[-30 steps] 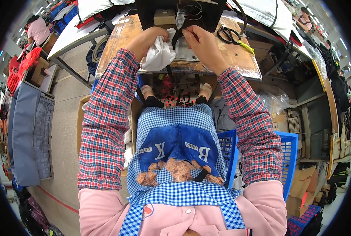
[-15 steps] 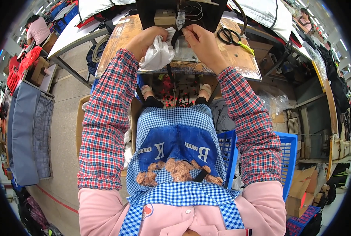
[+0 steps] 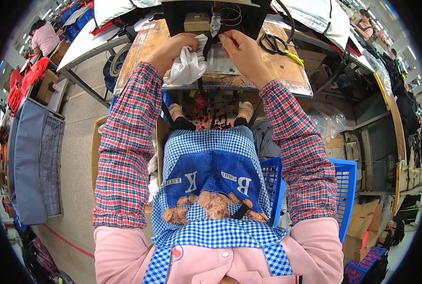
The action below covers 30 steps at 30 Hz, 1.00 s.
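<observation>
My left hand (image 3: 174,51) is closed on a bunched white cloth (image 3: 187,68), which hangs over the near side of a worn wooden worktable. Beside the cloth runs a black strap (image 3: 209,46), close under the dark machine (image 3: 173,20). The fingers of my right hand (image 3: 243,53) are pinched together at the strap's far end, just right of the machine's clear-wrapped middle part (image 3: 215,24). My fingertips hide the exact grip on the strap. A metal plate (image 3: 223,64) lies on the tabletop between my hands.
Black-handled scissors (image 3: 273,43) with a yellow-green piece lie right of my right hand. Blue plastic crates (image 3: 344,189) stand by my right side, and a cardboard box (image 3: 97,142) by my left. White fabric (image 3: 310,16) covers the table beyond. Other people sit farther off.
My left hand and the white cloth have shifted slightly left. The right hand stays almost in place, its fingers still pinched.
</observation>
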Available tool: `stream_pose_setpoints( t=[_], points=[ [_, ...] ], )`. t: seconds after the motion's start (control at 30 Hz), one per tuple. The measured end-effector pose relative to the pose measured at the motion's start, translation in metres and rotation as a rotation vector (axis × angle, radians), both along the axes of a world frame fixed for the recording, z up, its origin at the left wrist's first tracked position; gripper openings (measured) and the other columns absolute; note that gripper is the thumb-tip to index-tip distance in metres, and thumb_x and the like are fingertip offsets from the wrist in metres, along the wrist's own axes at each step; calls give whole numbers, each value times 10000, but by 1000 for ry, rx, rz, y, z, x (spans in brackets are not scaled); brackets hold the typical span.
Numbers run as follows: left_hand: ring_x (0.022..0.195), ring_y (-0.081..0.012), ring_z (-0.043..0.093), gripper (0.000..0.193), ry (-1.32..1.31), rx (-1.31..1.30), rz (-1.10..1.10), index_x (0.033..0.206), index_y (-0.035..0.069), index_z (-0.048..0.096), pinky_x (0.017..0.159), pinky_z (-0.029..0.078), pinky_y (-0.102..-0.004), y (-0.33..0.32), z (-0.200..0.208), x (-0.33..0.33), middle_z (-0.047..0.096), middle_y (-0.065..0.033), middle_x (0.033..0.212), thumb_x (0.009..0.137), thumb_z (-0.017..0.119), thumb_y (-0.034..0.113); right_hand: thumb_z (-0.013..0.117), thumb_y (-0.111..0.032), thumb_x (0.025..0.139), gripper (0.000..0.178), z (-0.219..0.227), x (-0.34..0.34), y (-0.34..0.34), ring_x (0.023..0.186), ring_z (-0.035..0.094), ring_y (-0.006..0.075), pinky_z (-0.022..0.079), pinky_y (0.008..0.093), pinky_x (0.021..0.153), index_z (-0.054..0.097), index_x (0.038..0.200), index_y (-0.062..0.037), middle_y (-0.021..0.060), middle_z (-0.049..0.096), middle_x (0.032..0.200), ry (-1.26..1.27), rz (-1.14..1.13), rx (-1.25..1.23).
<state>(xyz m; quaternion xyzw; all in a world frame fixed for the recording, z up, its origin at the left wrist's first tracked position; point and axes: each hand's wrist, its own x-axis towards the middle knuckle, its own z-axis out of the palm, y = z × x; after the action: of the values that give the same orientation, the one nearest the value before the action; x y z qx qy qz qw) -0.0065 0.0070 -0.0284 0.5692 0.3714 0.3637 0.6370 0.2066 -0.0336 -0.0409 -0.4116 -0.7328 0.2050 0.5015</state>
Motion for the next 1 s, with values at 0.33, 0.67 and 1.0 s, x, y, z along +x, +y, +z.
stream_pose_setpoints(
  t=[0.33, 0.67, 1.0],
  points=[
    [615, -114, 566, 281, -4, 47, -19, 999, -50, 613, 555, 490, -241, -10, 7, 4, 580, -44, 782, 741, 526, 20, 571, -236, 965, 261, 0, 0, -1, 637, 546, 70, 452, 222, 590, 635, 999, 14, 0, 591, 729, 123, 52, -126],
    [663, -123, 538, 85, -148, -142, -89, 801, 11, 582, 576, 473, -261, -77, 3, 3, 536, -22, 741, 732, 534, 20, 561, -254, 971, 228, -8, -18, -62, 731, 598, 80, 497, 227, 665, 628, 957, -36, -3, 631, 801, 556, 325, -518],
    [1050, -288, 582, 429, 463, 824, 279, 1171, -37, 533, 919, 449, -387, -139, 0, -8, 604, -182, 1068, 798, 593, 167, 609, -212, 949, 175, -13, -37, -107, 772, 569, 39, 465, 196, 719, 639, 982, -43, -21, 636, 866, 751, 384, -583]
  ],
)
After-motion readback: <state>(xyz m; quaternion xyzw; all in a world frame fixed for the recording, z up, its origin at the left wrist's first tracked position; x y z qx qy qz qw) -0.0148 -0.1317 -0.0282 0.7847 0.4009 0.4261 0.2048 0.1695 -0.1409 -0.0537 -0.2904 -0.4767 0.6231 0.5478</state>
